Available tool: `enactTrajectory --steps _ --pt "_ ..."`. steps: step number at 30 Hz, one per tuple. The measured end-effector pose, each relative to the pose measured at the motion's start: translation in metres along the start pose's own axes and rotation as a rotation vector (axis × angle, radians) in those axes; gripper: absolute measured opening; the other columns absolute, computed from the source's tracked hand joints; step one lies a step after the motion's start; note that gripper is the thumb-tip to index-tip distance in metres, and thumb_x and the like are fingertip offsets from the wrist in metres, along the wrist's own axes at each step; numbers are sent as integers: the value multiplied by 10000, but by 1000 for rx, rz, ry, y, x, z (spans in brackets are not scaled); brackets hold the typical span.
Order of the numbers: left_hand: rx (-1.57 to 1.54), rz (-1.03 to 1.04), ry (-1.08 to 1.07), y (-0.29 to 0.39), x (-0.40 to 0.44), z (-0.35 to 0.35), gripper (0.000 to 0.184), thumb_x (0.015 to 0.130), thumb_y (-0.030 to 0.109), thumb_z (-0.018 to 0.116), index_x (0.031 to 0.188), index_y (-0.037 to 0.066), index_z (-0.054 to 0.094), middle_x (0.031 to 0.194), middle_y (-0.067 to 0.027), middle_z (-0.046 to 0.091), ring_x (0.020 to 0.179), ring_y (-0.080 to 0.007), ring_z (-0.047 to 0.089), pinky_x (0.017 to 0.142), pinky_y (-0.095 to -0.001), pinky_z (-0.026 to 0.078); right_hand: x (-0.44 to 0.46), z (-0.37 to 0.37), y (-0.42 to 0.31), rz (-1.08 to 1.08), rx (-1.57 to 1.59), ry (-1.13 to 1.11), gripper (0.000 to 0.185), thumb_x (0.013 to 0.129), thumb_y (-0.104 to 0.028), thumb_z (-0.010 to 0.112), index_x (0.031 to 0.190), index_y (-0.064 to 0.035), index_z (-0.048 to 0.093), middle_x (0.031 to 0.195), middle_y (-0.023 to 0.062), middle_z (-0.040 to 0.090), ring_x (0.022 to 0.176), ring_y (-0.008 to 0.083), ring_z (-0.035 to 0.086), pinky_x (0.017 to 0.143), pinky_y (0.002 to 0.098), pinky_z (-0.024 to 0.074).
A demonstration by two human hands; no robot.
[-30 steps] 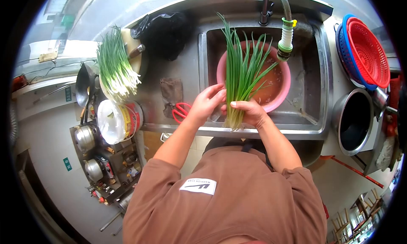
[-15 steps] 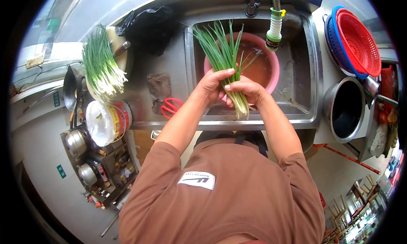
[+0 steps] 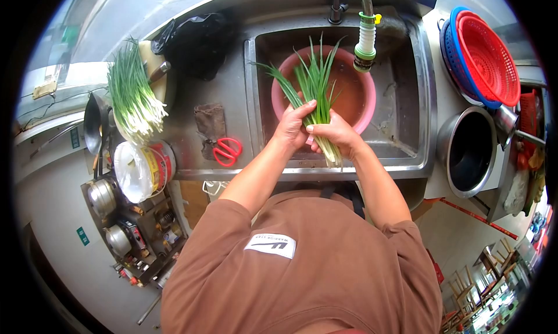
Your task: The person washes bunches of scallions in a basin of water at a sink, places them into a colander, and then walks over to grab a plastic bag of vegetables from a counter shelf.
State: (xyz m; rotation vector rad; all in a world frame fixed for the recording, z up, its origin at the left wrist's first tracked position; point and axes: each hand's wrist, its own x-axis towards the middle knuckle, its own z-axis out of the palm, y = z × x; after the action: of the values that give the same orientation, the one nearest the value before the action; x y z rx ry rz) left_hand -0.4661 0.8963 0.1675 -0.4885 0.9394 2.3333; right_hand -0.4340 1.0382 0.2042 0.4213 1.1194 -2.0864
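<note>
Left to right, a kitchen holds a pile of greens (image 3: pixel 135 96), red scissors (image 3: pixel 227 151) on a steel bench (image 3: pixel 235 99), left hand (image 3: pixel 293 125) and right hand (image 3: pixel 338 133), each grip closed round a bunch of stalks (image 3: pixel 317 90) over a pink basin's (image 3: pixel 371 96) near rim, fingers hiding its middle, and chairs (image 3: pixel 463 284) partly cut off.

my shirt (image 3: pixel 314 270): plain brown, white label (image 3: pixel 271 246), black print. my greens (image 3: pixel 319 93): deep green tops, pale whitish stem ends. basin (image 3: pixel 371 96) pink, water (image 3: pixel 350 90) in it orange-brown. scissors (image 3: pixel 228 152) red-handled. bag (image 3: pixel 192 43) black. hose end (image 3: pixel 365 39) white and green, yellow clip (image 3: pixel 378 19). red basket (image 3: pixel 488 61), blue basket (image 3: pixel 455 49).
</note>
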Motion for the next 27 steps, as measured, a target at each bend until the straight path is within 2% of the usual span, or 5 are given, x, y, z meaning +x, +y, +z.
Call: enactTrajectory --steps 11,15,20,24,27 --pt "306 262 153 14 5 32 307 829 -10 630 1102 37 496 903 -95 604 764 -209 651 688 -332 563 2 -12 8 -83 -370 -17 400 744 -168 702 1046 -22 486 785 59 567 599 144 574 524 288 494" --pt "262 350 187 41 5 38 197 848 1 615 1005 39 501 760 -99 612 641 -218 641 579 -344 566 -27 -18 11 -79 -264 -5 367 807 -252 729 1033 -28 546 742 11 557 562 92 526 477 220 427" --pt "228 506 262 82 -2 39 122 857 2 616 939 24 528 707 -98 608 592 -213 624 573 -346 562 -33 -47 35 -123 -126 118 206 958 -245 571 964 -42 607 613 -57 459 488 27 370 435 183 278" --pt "244 585 258 113 -18 41 140 859 -8 609 957 31 517 723 -88 601 618 -209 627 588 -349 562 -27 -66 37 -318 -91 154 246 991 -280 516 931 -56 600 576 -74 410 489 15 337 444 187 260" --pt "234 626 279 123 -27 42 153 861 -6 611 967 33 509 729 -84 600 628 -202 628 604 -349 565 -9 -63 31 -358 -55 141 237 975 -259 547 1077 -45 551 732 -20 510 564 45 459 480 175 366"
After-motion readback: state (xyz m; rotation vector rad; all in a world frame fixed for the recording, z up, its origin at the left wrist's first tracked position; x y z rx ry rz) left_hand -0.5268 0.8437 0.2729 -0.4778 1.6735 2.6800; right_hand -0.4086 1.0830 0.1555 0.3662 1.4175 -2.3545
